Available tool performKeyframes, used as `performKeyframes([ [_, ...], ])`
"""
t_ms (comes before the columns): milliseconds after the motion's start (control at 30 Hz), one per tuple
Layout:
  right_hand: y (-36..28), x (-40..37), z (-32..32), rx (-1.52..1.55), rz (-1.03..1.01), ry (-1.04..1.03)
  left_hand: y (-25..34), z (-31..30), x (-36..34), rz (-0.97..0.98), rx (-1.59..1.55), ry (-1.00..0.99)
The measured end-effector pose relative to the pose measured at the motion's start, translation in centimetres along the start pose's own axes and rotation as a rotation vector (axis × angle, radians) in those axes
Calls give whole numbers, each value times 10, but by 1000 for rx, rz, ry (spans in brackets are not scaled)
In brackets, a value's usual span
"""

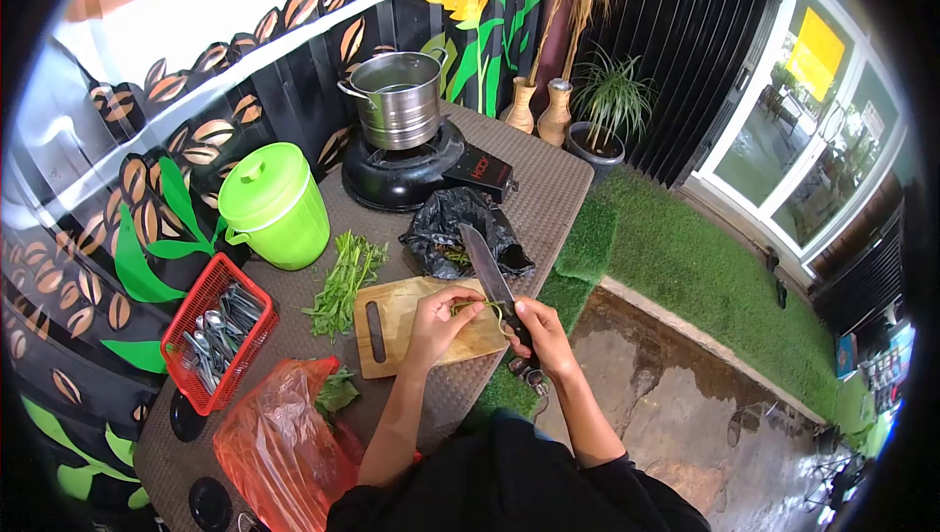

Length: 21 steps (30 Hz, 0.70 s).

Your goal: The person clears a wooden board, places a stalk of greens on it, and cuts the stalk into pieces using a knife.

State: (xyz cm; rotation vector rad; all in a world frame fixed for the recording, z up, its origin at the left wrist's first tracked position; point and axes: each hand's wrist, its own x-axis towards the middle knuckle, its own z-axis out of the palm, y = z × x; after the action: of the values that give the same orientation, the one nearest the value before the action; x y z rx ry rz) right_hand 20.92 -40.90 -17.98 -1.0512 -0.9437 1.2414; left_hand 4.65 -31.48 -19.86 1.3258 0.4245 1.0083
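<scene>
Over the wooden cutting board, my left hand pinches a thin green vegetable stem. My right hand grips the dark handle of a large kitchen knife, its blade pointing up and away from me. The stem runs between both hands, close to the base of the blade. Just beyond the board lies an open black plastic bag with some green scraps inside. A bunch of leafy greens rests on the table left of the board.
A steel pot stands on a black gas stove at the back. Left are a lime-green lidded bucket and a red basket of cutlery. An orange-red plastic bag lies at the near left. The table's edge runs along the right.
</scene>
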Motion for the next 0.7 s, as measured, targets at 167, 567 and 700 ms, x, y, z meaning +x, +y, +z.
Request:
performKeyframes([
  [167,-5,5,-13,-17,-9,0,-6,9,10,10,23,18],
  [567,-13,5,-40,-107,-57,-44,-12,37,20,6,36,26],
  [700,-17,3,-40,-70,-80,-29,-20,43,19,6,52,36],
])
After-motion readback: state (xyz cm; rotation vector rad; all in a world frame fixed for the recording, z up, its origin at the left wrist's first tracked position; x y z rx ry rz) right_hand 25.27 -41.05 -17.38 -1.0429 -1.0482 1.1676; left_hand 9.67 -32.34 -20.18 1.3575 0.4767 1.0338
